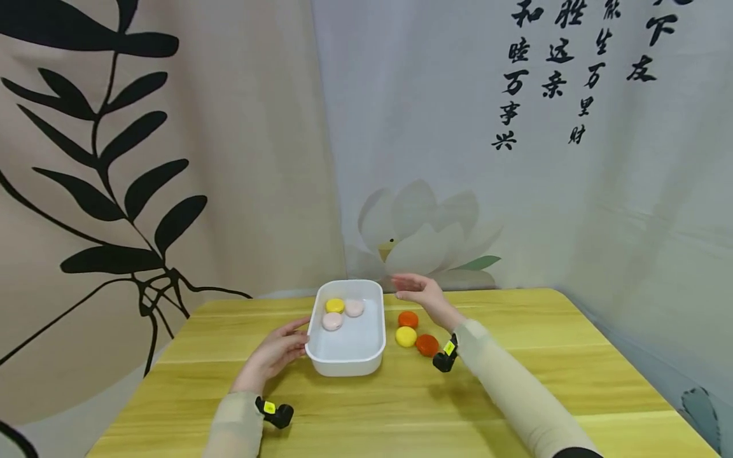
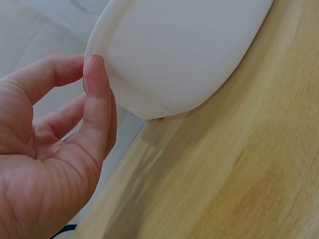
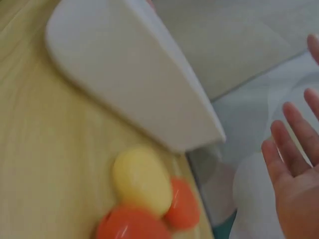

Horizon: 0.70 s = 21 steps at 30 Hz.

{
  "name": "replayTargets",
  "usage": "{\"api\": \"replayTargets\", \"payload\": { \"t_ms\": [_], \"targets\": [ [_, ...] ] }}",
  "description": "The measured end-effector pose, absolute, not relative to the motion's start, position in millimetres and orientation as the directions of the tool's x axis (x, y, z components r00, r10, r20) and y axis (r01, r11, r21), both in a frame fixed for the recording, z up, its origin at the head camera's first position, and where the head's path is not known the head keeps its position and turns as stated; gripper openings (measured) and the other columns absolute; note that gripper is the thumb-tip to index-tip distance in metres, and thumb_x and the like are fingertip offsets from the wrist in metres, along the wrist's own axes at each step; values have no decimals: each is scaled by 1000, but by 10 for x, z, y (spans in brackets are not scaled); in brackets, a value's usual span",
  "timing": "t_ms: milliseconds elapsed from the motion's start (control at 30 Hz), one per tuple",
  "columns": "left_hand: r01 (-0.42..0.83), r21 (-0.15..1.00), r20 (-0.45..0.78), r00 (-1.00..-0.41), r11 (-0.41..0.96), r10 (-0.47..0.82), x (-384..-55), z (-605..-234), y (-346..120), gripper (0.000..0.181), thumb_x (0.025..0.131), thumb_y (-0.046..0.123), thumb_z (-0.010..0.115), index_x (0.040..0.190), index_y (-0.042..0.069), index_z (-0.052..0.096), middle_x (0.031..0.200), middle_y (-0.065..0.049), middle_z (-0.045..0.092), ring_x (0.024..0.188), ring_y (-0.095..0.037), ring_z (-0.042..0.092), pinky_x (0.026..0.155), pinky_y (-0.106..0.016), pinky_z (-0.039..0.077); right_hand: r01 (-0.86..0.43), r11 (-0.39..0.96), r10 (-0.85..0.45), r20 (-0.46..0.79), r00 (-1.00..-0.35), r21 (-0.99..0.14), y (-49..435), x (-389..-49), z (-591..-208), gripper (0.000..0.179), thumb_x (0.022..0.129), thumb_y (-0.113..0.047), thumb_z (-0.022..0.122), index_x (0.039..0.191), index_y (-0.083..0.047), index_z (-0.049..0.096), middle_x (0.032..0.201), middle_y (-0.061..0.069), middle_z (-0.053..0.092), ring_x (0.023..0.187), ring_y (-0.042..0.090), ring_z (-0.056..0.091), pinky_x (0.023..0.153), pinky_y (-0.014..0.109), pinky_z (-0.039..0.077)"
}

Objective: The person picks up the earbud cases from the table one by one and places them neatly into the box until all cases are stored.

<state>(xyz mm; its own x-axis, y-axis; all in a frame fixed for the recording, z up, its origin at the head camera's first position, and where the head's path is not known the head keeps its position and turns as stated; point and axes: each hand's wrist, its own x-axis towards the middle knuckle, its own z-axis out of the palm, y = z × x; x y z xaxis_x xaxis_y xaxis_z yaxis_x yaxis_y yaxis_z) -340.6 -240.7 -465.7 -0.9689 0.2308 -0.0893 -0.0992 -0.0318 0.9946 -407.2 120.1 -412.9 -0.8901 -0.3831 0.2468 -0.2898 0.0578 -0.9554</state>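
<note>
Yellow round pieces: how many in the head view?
2: one yellow round piece inside the white tub; another on the wooden table, beside two orange pieces.

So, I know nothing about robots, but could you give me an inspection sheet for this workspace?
Surface: wood-grain table.
Job's things: white box holding one yellow disc and two pink discs; another yellow disc and two orange discs on the table beside it.
Clutter: nothing seen.
Hands: left hand touches the box's side; right hand holds nothing.
Cables: cannot tell whether the dark strand at the head view's lower left is one.
Surroundings: printed cloth behind the table.
</note>
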Motion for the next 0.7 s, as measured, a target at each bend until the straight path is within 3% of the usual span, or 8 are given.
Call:
{"api": "replayTargets", "payload": {
  "t_ms": [200,467,600,700],
  "targets": [
    [-105,994,-95,-974,-37,205,-3416,-4626,-2428,57,96,1,54,148,-2,33,115,-23,57,83,-18,60,75,-25,54,-285,62,-423,234,-876,-957,1507,-4012,-4329,56,91,-13,68,140,3,46,142,22,47,131,41,41,107,49,36],
    [-111,993,-99,-972,-41,213,-3415,-4638,-2427,57,96,1,54,148,-2,32,114,-21,58,80,-16,60,75,-25,54,-251,60,-491,191,-850,-966,1824,-3936,-4642,59,92,-3,61,144,8,36,147,31,33,134,46,32,106,44,37],
    [-111,993,-99,-970,-44,223,-3415,-4646,-2413,58,96,2,55,149,-2,31,113,-20,58,81,-17,60,75,-25,54,-226,70,-509,160,-846,-972,1918,-3895,-4738,56,92,5,56,144,8,35,147,31,34,135,43,33,109,46,33],
    [-115,992,-102,-969,-45,224,-3415,-4651,-2404,58,96,2,54,149,-1,30,114,-20,59,84,-18,61,75,-25,54,-200,111,-517,116,-848,-973,1972,-3852,-4781,57,92,0,60,144,7,37,147,26,37,135,41,34,110,46,32]
  ]
}}
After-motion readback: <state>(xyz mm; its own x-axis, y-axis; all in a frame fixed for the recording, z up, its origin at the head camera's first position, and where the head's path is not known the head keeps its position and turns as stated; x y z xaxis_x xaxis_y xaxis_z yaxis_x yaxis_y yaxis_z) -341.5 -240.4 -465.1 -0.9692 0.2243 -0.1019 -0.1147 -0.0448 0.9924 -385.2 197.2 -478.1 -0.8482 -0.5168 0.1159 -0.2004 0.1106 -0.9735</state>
